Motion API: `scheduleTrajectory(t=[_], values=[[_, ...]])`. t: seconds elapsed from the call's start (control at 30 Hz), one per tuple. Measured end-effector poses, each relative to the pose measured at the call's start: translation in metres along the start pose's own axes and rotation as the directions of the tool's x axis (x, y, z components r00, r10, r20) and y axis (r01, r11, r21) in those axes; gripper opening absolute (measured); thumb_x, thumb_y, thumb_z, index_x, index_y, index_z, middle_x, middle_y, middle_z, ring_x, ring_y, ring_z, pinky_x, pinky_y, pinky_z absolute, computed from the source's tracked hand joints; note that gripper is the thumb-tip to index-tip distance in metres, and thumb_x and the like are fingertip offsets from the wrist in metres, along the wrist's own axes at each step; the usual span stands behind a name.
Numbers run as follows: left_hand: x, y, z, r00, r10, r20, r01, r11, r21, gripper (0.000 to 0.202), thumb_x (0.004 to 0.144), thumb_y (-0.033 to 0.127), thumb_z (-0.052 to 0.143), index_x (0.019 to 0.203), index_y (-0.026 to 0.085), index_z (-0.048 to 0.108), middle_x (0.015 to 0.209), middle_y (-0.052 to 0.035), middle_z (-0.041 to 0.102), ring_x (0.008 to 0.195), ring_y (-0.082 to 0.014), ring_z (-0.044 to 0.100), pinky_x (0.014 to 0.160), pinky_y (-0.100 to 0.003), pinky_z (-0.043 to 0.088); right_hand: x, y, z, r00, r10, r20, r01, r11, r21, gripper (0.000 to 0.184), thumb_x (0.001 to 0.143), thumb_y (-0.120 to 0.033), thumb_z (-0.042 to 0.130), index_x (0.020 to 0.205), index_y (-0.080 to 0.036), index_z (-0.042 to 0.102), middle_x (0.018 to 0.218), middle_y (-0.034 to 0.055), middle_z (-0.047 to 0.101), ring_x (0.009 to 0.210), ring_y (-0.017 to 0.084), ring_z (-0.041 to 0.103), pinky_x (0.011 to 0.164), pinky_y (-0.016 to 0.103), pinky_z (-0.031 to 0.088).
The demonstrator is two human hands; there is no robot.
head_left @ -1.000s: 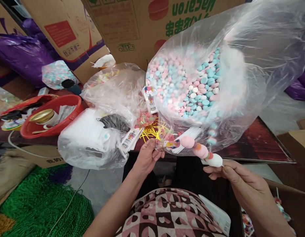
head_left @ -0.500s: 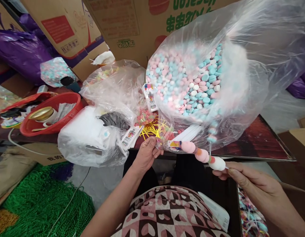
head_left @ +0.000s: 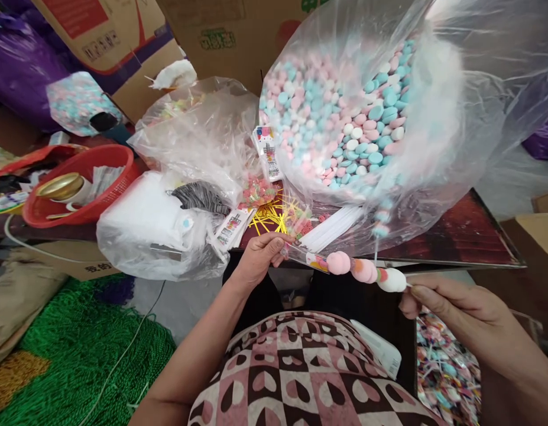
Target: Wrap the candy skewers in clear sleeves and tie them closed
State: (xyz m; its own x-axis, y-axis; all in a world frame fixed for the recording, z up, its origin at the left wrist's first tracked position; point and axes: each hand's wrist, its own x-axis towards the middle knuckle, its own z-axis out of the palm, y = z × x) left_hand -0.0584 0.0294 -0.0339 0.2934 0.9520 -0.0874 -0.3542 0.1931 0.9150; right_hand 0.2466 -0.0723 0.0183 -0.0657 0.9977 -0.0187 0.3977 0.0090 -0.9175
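A marshmallow skewer with pink and white pieces and small red-and-green bits between them stretches between my two hands. My left hand pinches the far end of its clear wrapper, which has a colourful label inside. At the other end, my right hand grips the white stick. White sticks lie in a bundle on the table behind the wrapper, beside yellow twist ties. A second skewer leans against the big clear bag of pink, blue and white marshmallows.
Left on the table are a red basket, a bag of clear wrappers and printed cards. At lower right, a box holds many wrapped sweets. Green cord is heaped on the floor, with cardboard boxes behind the table.
The view has tilted down and shifted slightly. My hands still hold the skewer, which now lies closer to level, and more of the box of wrapped sweets shows.
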Motion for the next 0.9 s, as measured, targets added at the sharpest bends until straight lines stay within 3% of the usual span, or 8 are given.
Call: scheduleTrajectory(t=[0.13, 0.23, 0.5, 0.57, 0.73, 0.9], values=[[0.000, 0.001, 0.000, 0.999, 0.025, -0.046, -0.023, 0.999, 0.034, 0.030, 0.075, 0.042, 0.074, 0.084, 0.014, 0.075, 0.045, 0.0060, 0.045, 0.041, -0.0034, 0.036, 0.044, -0.019, 0.033, 0.003, -0.004, 0.002, 0.999, -0.007, 0.040, 0.005, 0.999, 0.051, 0.022, 0.084, -0.043, 0.065, 0.090, -0.025, 0.075, 0.062, 0.0034, 0.072, 0.052, 0.015, 0.067, 0.047, 0.019, 0.054], [0.000, 0.003, -0.001, 0.995, 0.048, -0.089, -0.045, 0.999, 0.030, 0.027, 0.075, 0.041, 0.074, 0.083, 0.015, 0.075, 0.045, 0.0063, 0.046, 0.041, -0.0031, 0.036, 0.046, -0.019, 0.036, 0.004, -0.001, 0.002, 1.000, -0.008, 0.013, 0.007, 0.998, 0.062, 0.019, 0.083, -0.043, 0.067, 0.091, -0.027, 0.076, 0.062, 0.0026, 0.072, 0.051, 0.014, 0.067, 0.047, 0.019, 0.054], [-0.002, 0.004, -0.006, 0.994, 0.077, -0.084, -0.072, 0.996, 0.060, 0.024, 0.076, 0.038, 0.074, 0.085, 0.016, 0.075, 0.052, 0.0024, 0.056, 0.043, -0.0031, 0.038, 0.044, -0.018, 0.032, -0.001, 0.013, 0.007, 0.984, 0.126, -0.127, -0.107, 0.983, 0.146, 0.018, 0.081, -0.040, 0.071, 0.094, -0.027, 0.075, 0.066, 0.0028, 0.071, 0.055, 0.014, 0.067, 0.053, 0.023, 0.056], [-0.003, 0.004, -0.006, 0.994, 0.068, -0.084, -0.062, 0.996, 0.064, 0.025, 0.076, 0.039, 0.074, 0.084, 0.015, 0.075, 0.053, 0.0014, 0.057, 0.043, -0.0036, 0.039, 0.044, -0.018, 0.032, -0.001, 0.013, 0.010, 0.984, 0.138, -0.115, -0.118, 0.978, 0.171, 0.018, 0.082, -0.039, 0.070, 0.095, -0.027, 0.074, 0.066, 0.0023, 0.070, 0.054, 0.014, 0.066, 0.053, 0.023, 0.055], [-0.004, 0.004, -0.004, 0.994, 0.068, -0.088, -0.063, 0.996, 0.063, 0.024, 0.076, 0.039, 0.074, 0.083, 0.016, 0.074, 0.052, 0.0022, 0.055, 0.044, -0.0046, 0.041, 0.047, -0.020, 0.037, 0.000, 0.015, 0.014, 0.989, 0.147, -0.015, -0.141, 0.973, 0.183, 0.021, 0.085, -0.040, 0.066, 0.100, -0.026, 0.072, 0.068, 0.0025, 0.070, 0.057, 0.015, 0.066, 0.054, 0.024, 0.054], [0.000, 0.005, -0.006, 0.981, 0.106, -0.161, -0.093, 0.992, 0.082, 0.023, 0.076, 0.039, 0.074, 0.083, 0.018, 0.073, 0.049, 0.0050, 0.050, 0.042, -0.0044, 0.038, 0.048, -0.020, 0.037, -0.002, 0.019, 0.011, 0.982, 0.166, -0.085, -0.144, 0.966, 0.216, 0.019, 0.084, -0.038, 0.067, 0.099, -0.026, 0.070, 0.071, 0.0015, 0.070, 0.057, 0.013, 0.065, 0.056, 0.023, 0.053]])
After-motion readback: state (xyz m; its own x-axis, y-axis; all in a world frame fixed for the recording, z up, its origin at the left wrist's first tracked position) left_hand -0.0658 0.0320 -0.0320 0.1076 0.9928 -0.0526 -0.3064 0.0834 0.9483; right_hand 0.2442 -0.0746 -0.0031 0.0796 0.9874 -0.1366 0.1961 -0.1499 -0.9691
